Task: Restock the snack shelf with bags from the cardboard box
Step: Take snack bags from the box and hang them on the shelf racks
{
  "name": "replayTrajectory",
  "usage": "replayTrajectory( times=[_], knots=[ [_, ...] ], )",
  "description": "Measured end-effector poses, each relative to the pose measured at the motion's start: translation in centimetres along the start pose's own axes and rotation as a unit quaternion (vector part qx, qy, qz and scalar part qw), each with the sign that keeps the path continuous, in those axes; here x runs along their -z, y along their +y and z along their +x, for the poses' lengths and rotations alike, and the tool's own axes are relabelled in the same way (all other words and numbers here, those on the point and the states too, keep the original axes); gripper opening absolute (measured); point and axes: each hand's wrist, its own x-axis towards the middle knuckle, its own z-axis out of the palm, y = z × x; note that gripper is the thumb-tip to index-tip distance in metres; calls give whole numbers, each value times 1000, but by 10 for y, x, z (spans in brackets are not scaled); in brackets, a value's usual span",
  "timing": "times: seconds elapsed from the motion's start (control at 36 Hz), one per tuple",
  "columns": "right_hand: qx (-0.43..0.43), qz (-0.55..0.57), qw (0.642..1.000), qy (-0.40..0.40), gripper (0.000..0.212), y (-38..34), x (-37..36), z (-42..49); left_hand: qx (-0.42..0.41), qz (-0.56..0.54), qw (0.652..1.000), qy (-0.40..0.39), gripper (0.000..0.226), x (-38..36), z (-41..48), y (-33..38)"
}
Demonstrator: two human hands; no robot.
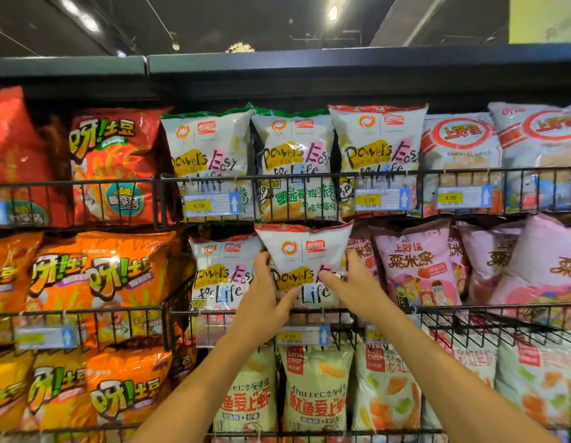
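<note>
the bag [304, 251] is gripped upright between left hand [265, 298] and right hand [352, 289], fingers curled round its sides; the rail [188, 313] lies just below both hands.

Wire shelf [158, 203] packed w/ snack bags [118, 161] (price tags [210, 204] on front).

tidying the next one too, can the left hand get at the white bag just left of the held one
Probably yes: the left hand grips the held bag right beside the neighbouring white bag, whose front stands uncovered above the wire rail. It would need to let go first.
</note>
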Motion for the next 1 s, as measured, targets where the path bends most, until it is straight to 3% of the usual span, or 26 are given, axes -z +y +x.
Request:
replayTrajectory(
  times=[0.11, 0.22, 0.28, 0.39, 0.53, 0.58, 0.64, 0.69, 0.78, 1.0],
  knots=[
    [-45, -35, 997, -50, 37, -1, 0, 8, 48, 21, 998, -46, 76, 2, 4, 2],
    [-101, -69, 990, -76, 66, -4, 0, 15, 103, 43, 989, -96, 90, 8, 18, 1],
    [-125, -75, 985, -88, 76, -4, -2, 20, 110, 62, 987, -103, 86, 10, 23, 2],
    [-138, -109, 980, -92, 63, -4, -3, 25, 122, 89, 984, -99, 67, 13, 26, 5],
    [-157, -104, 976, -107, 73, -5, -3, 25, 132, 89, 983, -94, 65, 12, 24, 0],
    [-153, -122, 975, -109, 62, -6, -1, 24, 135, 95, 982, -91, 67, 14, 23, 1],
    [-130, -125, 978, -108, 40, -1, 1, 23, 140, 100, 981, -91, 60, 16, 21, 4],
    [-118, -150, 976, -109, 32, 4, 6, 23, 138, 110, 980, -87, 51, 18, 17, 8],
    [-91, -198, 971, -103, 46, 3, 13, 10, 114, 138, 981, -78, 48, 22, 10, 14],
    [13, -365, 925, -109, 26, -9, 37, -53, 81, 266, 952, -128, 49, 24, -34, 46]
  ],
)
